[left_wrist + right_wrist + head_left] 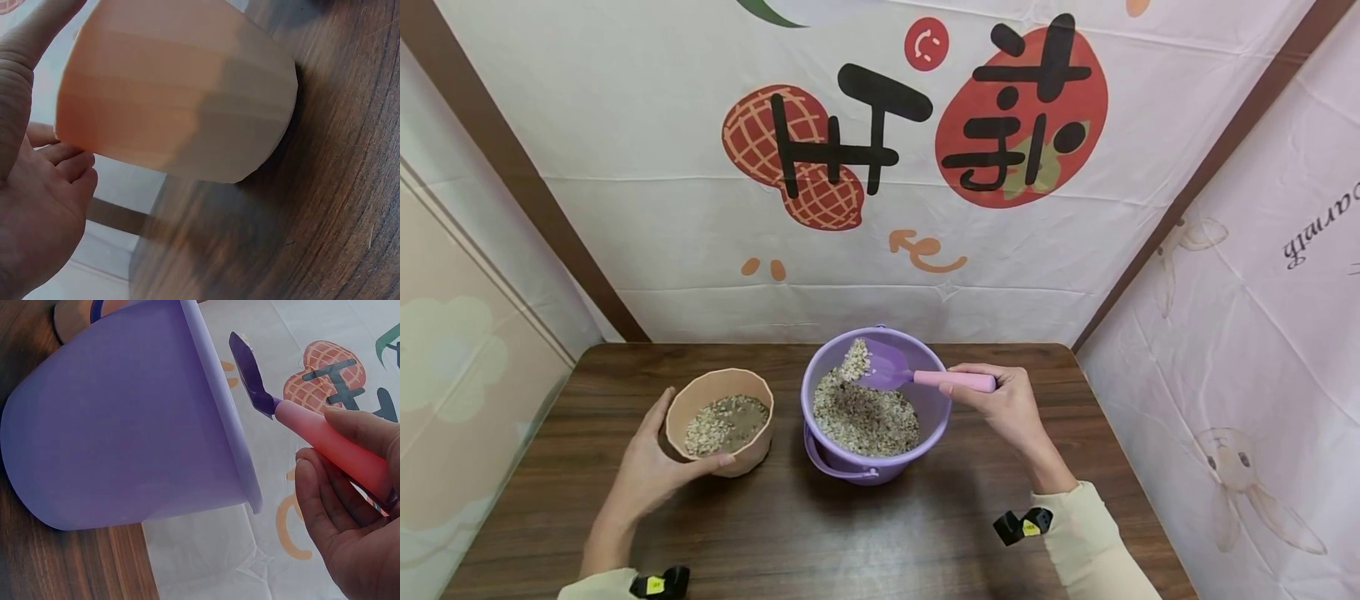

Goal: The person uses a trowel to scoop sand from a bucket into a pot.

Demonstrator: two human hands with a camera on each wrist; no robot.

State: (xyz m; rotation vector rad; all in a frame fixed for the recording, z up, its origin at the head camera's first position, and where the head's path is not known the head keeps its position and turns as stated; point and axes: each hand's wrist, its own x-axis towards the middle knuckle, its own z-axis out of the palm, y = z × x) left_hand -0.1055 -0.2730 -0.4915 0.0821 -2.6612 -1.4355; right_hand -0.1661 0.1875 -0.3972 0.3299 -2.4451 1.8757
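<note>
My right hand (1006, 408) grips the pink handle of a small purple shovel (887, 367), whose blade carries pale grains over the mouth of a purple bucket (936, 433). Grainy, gravel-like material (868, 421) partly fills that bucket. In the right wrist view the shovel (331, 440) is above the bucket's rim, with thumb and fingers around its handle. To the left, my left hand (651, 467) holds a peach faceted pot (718, 379) by its rim, the thumb at the near side and fingers at the far left. Similar grains lie inside the pot, partly shaded.
Both containers stand on a dark wooden table (910, 542). A printed white cloth (662, 233) hangs behind its far edge, with more cloth at both sides. The bucket's handle (835, 471) hangs down at its front left.
</note>
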